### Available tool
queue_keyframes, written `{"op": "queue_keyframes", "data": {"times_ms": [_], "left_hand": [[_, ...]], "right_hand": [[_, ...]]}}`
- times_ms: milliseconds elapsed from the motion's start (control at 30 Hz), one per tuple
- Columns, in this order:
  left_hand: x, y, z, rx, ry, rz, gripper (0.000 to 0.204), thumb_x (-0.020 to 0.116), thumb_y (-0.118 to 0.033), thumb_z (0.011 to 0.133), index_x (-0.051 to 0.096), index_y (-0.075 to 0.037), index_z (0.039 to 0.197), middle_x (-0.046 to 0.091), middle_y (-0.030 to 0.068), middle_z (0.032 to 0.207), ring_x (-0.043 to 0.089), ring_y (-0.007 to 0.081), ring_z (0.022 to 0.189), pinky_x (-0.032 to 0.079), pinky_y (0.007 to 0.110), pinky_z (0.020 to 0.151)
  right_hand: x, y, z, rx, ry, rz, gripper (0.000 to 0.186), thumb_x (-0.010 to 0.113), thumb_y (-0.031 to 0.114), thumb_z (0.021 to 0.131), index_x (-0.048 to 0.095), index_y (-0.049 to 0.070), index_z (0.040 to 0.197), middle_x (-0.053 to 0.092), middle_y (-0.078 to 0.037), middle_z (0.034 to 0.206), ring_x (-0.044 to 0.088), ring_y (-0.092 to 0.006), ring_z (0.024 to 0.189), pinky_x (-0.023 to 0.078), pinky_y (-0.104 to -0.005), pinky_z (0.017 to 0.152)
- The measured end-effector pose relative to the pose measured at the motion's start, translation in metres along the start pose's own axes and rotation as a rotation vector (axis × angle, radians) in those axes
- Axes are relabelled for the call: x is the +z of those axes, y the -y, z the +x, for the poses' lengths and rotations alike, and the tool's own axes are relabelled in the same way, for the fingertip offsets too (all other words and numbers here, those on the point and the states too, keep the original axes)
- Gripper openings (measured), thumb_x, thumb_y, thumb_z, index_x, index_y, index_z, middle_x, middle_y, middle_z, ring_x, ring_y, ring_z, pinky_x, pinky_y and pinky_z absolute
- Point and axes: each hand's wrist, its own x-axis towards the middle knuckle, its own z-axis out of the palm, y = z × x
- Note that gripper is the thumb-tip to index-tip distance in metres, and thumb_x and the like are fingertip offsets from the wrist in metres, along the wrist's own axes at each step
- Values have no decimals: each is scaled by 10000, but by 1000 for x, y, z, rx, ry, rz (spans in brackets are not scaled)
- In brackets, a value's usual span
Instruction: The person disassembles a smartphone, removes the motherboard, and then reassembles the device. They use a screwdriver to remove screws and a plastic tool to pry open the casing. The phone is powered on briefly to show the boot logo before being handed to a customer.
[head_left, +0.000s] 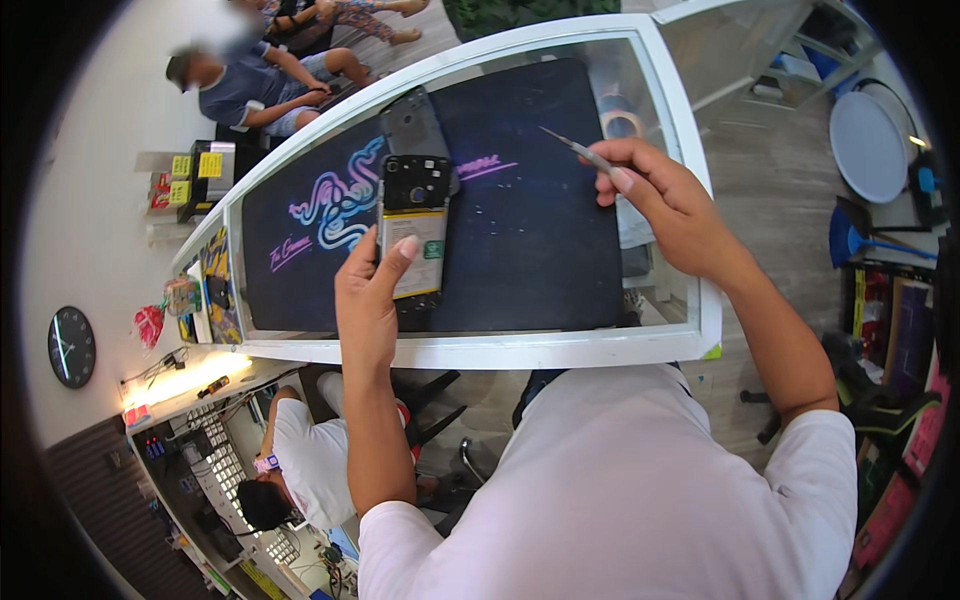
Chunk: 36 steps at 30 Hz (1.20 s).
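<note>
My left hand (375, 290) grips an opened phone (415, 190), its black inner housing at the top and pale battery with a green label below. A grey phone panel (410, 120) lies just beyond it on a dark mat (530, 240) with blue and pink printing. My right hand (650, 200) holds a slim metal tool (585, 152) over the mat's right part, tip pointing up-left toward the phone but apart from it.
The glass-topped counter has a white frame (520, 352). A tape roll (620, 123) shows at its right side. Two seated people (250, 100) are beyond; another person (310, 460) works at a desk lower left. A chair (870, 390) stands right.
</note>
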Motion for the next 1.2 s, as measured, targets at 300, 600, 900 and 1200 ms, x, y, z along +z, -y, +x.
{"op": "queue_keyframes", "data": {"times_ms": [300, 600, 900, 1200], "left_hand": [[-17, 27, -5, -256, 170, -393, 398, 708, -177, 997, 645, 24, 1335, 741, 113, 1194, 715, 159, 1044, 559, 321, 939], [-13, 20, -17, -224, 181, -493, 443, 701, -178, 1000, 614, 44, 1374, 729, 145, 1239, 719, 186, 1075, 565, 347, 978], [-18, 21, -23, -217, 226, -543, 457, 690, -167, 1002, 600, 63, 1387, 726, 177, 1253, 730, 214, 1085, 571, 353, 982], [-20, 22, -30, -125, 144, -315, 449, 716, -194, 982, 643, 50, 1352, 739, 137, 1197, 707, 174, 1045, 537, 317, 969]], "right_hand": [[18, 37, 26, 153, 213, -454, 179, 683, 198, 1011, 730, 69, 1125, 632, 1, 870, 521, -82, 764, 445, -287, 726], [83, 23, 47, -572, 92, -664, 543, 812, 222, 872, 652, 35, 1356, 655, -128, 1198, 662, -321, 858, 552, -403, 794], [95, 31, 47, -562, 83, -723, 601, 824, 239, 861, 616, 25, 1383, 631, -131, 1239, 662, -323, 892, 547, -407, 804], [65, 61, 44, -273, 122, -668, 295, 591, 211, 1050, 672, 30, 1268, 678, -161, 1109, 616, -330, 975, 489, -406, 875]]}}
